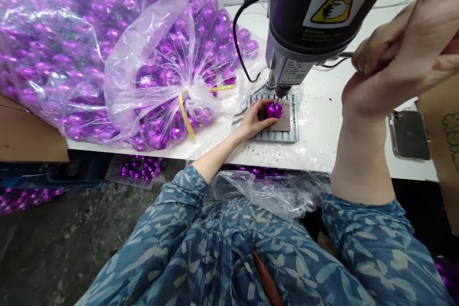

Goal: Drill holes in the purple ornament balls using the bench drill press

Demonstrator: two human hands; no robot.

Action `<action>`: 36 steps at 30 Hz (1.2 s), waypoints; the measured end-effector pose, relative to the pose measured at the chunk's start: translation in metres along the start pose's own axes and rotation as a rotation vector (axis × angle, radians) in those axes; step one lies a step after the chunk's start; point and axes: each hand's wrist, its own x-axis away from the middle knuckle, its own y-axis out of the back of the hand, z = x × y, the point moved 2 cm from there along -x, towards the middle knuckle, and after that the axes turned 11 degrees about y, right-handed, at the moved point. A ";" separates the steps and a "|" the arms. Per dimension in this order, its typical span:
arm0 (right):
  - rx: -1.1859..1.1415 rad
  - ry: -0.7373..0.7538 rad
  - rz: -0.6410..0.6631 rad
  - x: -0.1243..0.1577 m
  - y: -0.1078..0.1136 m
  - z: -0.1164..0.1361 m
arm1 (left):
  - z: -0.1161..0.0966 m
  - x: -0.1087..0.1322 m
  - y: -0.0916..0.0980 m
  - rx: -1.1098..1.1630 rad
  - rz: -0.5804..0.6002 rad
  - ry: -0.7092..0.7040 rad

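My left hand [254, 121] grips a shiny purple faceted ball [275, 110] between thumb and fingers. Under the ball lies a flat brown board [283, 125] on the slotted metal base [294, 135] of a drill press [292, 40]. The drill bit [277, 100] comes down to the top of the ball; whether it has entered the ball I cannot tell. Raised at the right, my right hand [407, 57] has its fingers curled around the drill press lever [346, 55], whose thin rod runs into the grip. The lever's end is hidden by the hand.
A large clear bag of purple balls [82, 48], tied with a yellow strip [186, 117], fills the table's left side. A phone [409, 135] lies at right beside a cardboard box [442, 143]. Plastic film [265, 193] covers my lap; a tray [139, 170] of balls sits below.
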 end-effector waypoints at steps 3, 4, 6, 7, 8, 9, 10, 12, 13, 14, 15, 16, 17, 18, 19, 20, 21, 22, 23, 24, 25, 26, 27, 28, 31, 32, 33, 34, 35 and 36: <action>-0.014 0.022 -0.021 0.009 0.004 0.006 | 0.001 -0.001 0.000 0.018 0.005 0.009; -0.026 0.030 -0.020 0.012 0.005 0.007 | 0.002 -0.001 0.000 0.021 0.003 0.011; -0.047 0.055 -0.029 0.016 0.006 0.007 | 0.002 -0.001 0.000 0.021 0.001 0.010; -0.054 0.072 -0.033 0.018 0.007 0.007 | 0.002 -0.001 0.000 0.018 0.003 0.008; -0.062 0.094 -0.044 0.020 0.007 0.006 | 0.002 -0.001 0.000 0.015 0.007 0.007; -0.069 0.116 -0.052 0.021 0.008 0.005 | 0.002 -0.001 0.000 0.013 0.012 0.005; -0.069 0.133 -0.058 0.023 0.009 0.003 | 0.001 -0.001 0.000 0.012 0.017 0.003; -0.056 0.159 -0.064 0.028 0.012 -0.004 | 0.001 0.000 0.000 0.011 0.021 -0.002; -0.054 0.185 -0.070 0.031 0.015 -0.008 | 0.001 0.000 0.000 0.011 0.019 -0.003; -0.056 0.213 -0.082 0.034 0.017 -0.012 | 0.001 0.000 0.000 0.011 0.017 -0.003; -0.061 0.239 -0.093 0.038 0.020 -0.017 | 0.001 0.000 -0.001 0.012 0.015 -0.001; -0.069 0.263 -0.107 0.041 0.022 -0.021 | 0.001 0.000 -0.001 0.013 0.012 0.003; -0.076 0.280 -0.120 0.045 0.024 -0.026 | 0.001 0.000 -0.001 0.014 0.010 0.009; -0.076 0.289 -0.130 0.047 0.026 -0.029 | 0.000 0.000 0.000 0.013 0.011 0.015; -0.072 0.294 -0.141 0.049 0.027 -0.032 | 0.000 0.000 0.000 0.011 0.011 0.020; -0.063 0.296 -0.148 0.051 0.028 -0.034 | 0.000 0.001 0.000 0.009 0.012 0.024; -0.054 0.297 -0.152 0.051 0.029 -0.036 | -0.001 0.001 0.000 0.006 0.013 0.025; -0.042 0.294 -0.153 0.052 0.030 -0.038 | -0.002 0.001 0.000 0.004 0.015 0.025; -0.026 0.290 -0.150 0.053 0.031 -0.039 | -0.002 0.002 0.000 0.003 0.016 0.023; -0.008 0.286 -0.144 0.054 0.032 -0.041 | -0.002 0.002 0.000 0.002 0.015 0.021; 0.011 0.283 -0.136 0.055 0.034 -0.043 | -0.003 0.002 0.000 0.000 0.013 0.018; 0.030 0.281 -0.127 0.057 0.036 -0.045 | -0.003 0.002 -0.001 -0.002 0.011 0.014; 0.045 0.282 -0.117 0.060 0.039 -0.047 | -0.003 0.002 -0.001 -0.003 0.009 0.009; 0.055 0.282 -0.104 0.063 0.041 -0.049 | -0.003 0.002 -0.001 -0.005 0.008 0.003; 0.047 0.274 -0.071 0.068 0.044 -0.047 | -0.003 0.002 -0.002 -0.011 0.004 -0.010; 0.032 0.263 -0.065 0.066 0.042 -0.043 | -0.004 0.002 -0.002 -0.016 0.003 -0.012; 0.014 0.246 -0.062 0.062 0.039 -0.038 | -0.004 0.002 -0.002 -0.022 0.002 -0.014; -0.003 0.222 -0.064 0.056 0.034 -0.033 | -0.004 0.002 -0.002 -0.026 0.000 -0.015; -0.022 0.191 -0.067 0.047 0.028 -0.026 | -0.005 0.002 -0.002 -0.027 0.001 -0.016; -0.035 0.152 -0.069 0.036 0.021 -0.021 | -0.005 0.002 -0.003 -0.026 0.004 -0.015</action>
